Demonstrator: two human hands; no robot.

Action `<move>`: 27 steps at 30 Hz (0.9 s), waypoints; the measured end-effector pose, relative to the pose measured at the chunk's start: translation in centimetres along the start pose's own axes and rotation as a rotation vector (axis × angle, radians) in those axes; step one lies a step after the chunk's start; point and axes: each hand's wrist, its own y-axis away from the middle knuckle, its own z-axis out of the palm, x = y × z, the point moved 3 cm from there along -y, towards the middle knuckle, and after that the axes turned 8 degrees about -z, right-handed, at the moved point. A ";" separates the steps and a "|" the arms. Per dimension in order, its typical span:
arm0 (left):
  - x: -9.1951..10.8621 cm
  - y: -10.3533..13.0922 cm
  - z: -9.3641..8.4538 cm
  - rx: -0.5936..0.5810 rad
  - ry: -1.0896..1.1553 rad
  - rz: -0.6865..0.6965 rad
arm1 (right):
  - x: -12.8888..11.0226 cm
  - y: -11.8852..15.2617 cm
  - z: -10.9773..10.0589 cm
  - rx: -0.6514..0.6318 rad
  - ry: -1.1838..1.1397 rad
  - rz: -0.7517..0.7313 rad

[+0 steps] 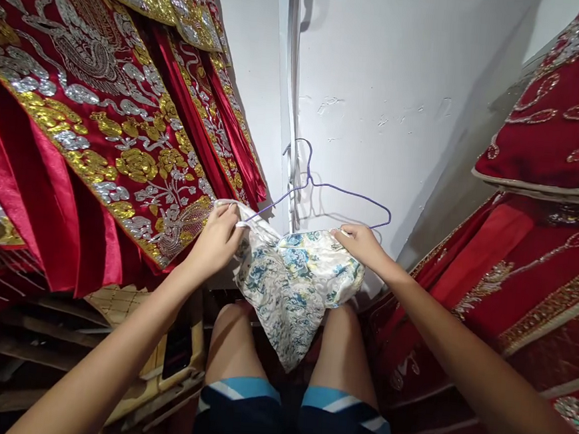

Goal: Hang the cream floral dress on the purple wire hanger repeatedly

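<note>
A purple wire hanger (pixel 352 190) hangs by its hook from a narrow upright against the white wall. Below it is a white floral garment (pixel 289 284) with blue and yellow print, hanging down to a point between my knees. My left hand (pixel 222 232) is closed on the garment's upper left edge, where the hanger's left end goes into the cloth. At the top right edge, my right hand (pixel 360 244) pinches the fabric. The hanger's right end (pixel 388 215) shows bare above that hand, outside the cloth.
Red garments with gold and silver embroidery (pixel 138 158) hang close on the left. More red beaded garments (pixel 531 263) hang on the right. A pale wooden chair-like frame (pixel 196 350) stands low at left, with a dark phone-like object (pixel 177 350) on it. The white wall (pixel 381 70) is straight ahead.
</note>
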 end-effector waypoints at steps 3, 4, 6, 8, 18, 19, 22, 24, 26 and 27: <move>2.3 -1.7 -0.1 -0.002 0.077 0.057 | -1.3 1.3 1.0 -0.085 -0.045 -0.019; 2.7 -2.3 0.0 -0.007 0.090 0.054 | -1.8 1.9 1.2 -0.118 -0.060 -0.036; 2.8 -3.3 0.1 0.014 0.088 0.038 | -2.7 3.1 1.1 -0.165 -0.050 -0.054; 2.1 -3.8 0.2 0.066 0.043 0.050 | -3.4 4.3 0.1 -0.173 0.059 -0.036; 0.7 -3.5 -0.6 0.096 -0.043 0.113 | -1.6 2.9 -6.4 0.131 0.327 0.021; 0.7 -3.8 -0.9 0.035 0.040 0.071 | -1.2 2.2 -7.0 0.105 0.260 0.025; -0.1 -5.1 -2.5 -0.286 0.372 -0.187 | -0.4 0.8 -8.7 -0.117 -0.053 0.110; -1.0 -6.0 -3.8 -0.488 0.579 -0.374 | -0.2 0.4 -9.7 -0.247 -0.279 0.232; -1.8 -6.6 -4.9 -0.561 0.720 -0.498 | -0.4 0.1 -10.0 -0.225 -0.468 0.301; -2.1 -6.9 -5.3 -0.494 0.761 -0.516 | -0.5 0.0 -9.8 -0.146 -0.520 0.287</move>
